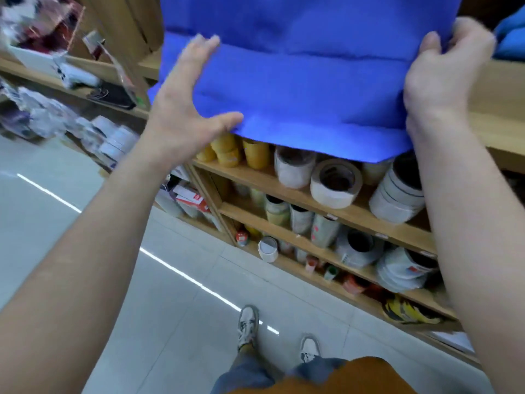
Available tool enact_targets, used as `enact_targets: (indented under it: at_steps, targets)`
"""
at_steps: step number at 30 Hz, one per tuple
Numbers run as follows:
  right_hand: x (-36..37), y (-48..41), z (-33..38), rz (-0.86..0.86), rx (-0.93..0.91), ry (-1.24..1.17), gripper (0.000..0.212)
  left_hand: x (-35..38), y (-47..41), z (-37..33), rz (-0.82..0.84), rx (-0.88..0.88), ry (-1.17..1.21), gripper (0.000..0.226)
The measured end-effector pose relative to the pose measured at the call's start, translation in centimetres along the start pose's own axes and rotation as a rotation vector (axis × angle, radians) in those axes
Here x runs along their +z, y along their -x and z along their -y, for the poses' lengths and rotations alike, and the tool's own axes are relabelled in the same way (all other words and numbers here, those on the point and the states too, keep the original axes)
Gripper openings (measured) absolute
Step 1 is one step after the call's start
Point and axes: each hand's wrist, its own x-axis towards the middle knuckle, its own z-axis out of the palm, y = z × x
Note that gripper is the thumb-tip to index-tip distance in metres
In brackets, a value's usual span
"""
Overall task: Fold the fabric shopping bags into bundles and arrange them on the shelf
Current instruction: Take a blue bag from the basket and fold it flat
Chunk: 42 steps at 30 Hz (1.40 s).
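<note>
Blue fabric bag (306, 89) hangs spread in front of the wooden shelf unit (497, 109), its lower edge loose just above the tape rolls (335, 183). At the right edge the right hand (443, 69) grips it, fingers curled round the cloth. The left hand (184, 109) lies wide and flat against the left edge, thumb at the bottom hem. Below the arms spreads a pale tiled floor (71, 223); more blue cloth (511, 38) sits on the shelf, far right.
</note>
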Motion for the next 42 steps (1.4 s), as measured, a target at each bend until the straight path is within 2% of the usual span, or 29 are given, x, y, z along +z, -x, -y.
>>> enact_targets:
  at_steps: [1,3,5,7,9,11,13,15,16,17,18,20,22,24,26,29,30,32,34,37,40,41,42]
  targets:
    - [0.4,-0.4,0.0,-0.014,0.024,-0.007,0.018,0.6,0.3,0.1,0.156,0.064,-0.043,0.099]
    - [1.3,-1.1,0.0,-0.043,0.07,0.008,0.011,1.7,0.4,1.2,0.372,0.209,-0.312,0.111]
    - [2.1,-1.4,0.1,-0.019,0.09,0.044,0.019,1.9,-0.7,3.2,0.359,0.274,-0.497,0.1]
    - [2.6,-1.2,0.5,0.041,0.099,0.123,0.031,1.2,-2.3,4.5,0.258,0.298,-0.464,0.069]
    - [2.2,-0.6,0.9,0.062,0.056,0.302,0.05,0.2,-3.9,4.9,0.239,0.277,-0.372,0.066]
    - [1.0,0.9,2.3,0.093,-0.087,0.431,0.07,-0.5,-5.0,5.0,0.219,0.299,-0.359,0.062]
    - [-0.3,2.4,4.1,0.313,-0.215,0.391,0.072,-0.7,-6.0,5.0,0.18,0.35,-0.408,0.052]
    - [-1.2,4.0,6.4,0.708,-0.174,0.326,0.076,-0.8,-6.8,4.9,0.144,0.399,-0.454,0.044]
    - [-1.4,4.7,7.1,0.86,-0.146,0.335,0.077,-0.8,-7.2,5.0,0.131,0.409,-0.466,0.038]
    - [-1.2,5.2,7.4,0.923,-0.113,0.357,0.073,-0.7,-7.7,5.0,0.129,0.406,-0.476,0.031]
    - [-1.0,5.5,7.1,0.899,-0.088,0.371,0.062,-0.6,-8.2,5.0,0.142,0.394,-0.488,0.024]
    - [-0.6,5.6,5.8,0.693,-0.046,0.363,0.044,-0.9,-9.3,4.7,0.204,0.327,-0.487,0.015]
    - [-0.5,5.2,4.9,0.535,0.017,0.368,0.044,-2.0,-10.6,4.6,0.286,0.218,-0.457,0.013]
    - [-0.4,4.7,4.5,0.48,0.072,0.364,0.04,-3.8,-11.9,5.5,0.374,0.063,-0.402,0.01]
    - [-0.4,4.2,4.3,0.433,0.119,0.318,0.028,-5.5,-12.9,7.2,0.406,-0.128,-0.2,0.005]
    - [0.5,3.5,3.9,0.294,0.081,0.305,0.016,-5.5,-13.3,9.4,0.217,-0.262,0.055,0.016]
    - [0.9,3.3,3.6,0.246,0.055,0.32,0.022,-4.8,-13.5,10.1,0.122,-0.268,0.053,0.021]
    - [1.2,2.9,3.2,0.19,0.04,0.348,0.038,-3.1,-13.7,10.8,-0.005,-0.247,0.003,0.031]
    - [1.3,2.7,3.1,0.206,0.026,0.418,0.05,-1.7,-13.8,11.0,-0.05,-0.192,-0.07,0.037]
    - [1.4,2.6,2.8,0.251,-0.041,0.557,0.045,-1.4,-14.1,10.7,-0.044,-0.059,-0.15,0.039]
    - [1.5,3.0,2.6,0.301,-0.184,0.717,0.025,-1.6,-14.8,10.5,0.124,0.274,-0.372,0.037]
    - [1.4,3.0,2.5,0.344,-0.236,0.768,0.022,-1.5,-15.0,10.7,0.235,0.327,-0.362,0.04]
    - [1.2,3.0,2.6,0.416,-0.254,0.791,0.029,-1.5,-14.9,10.8,0.341,0.308,-0.304,0.041]
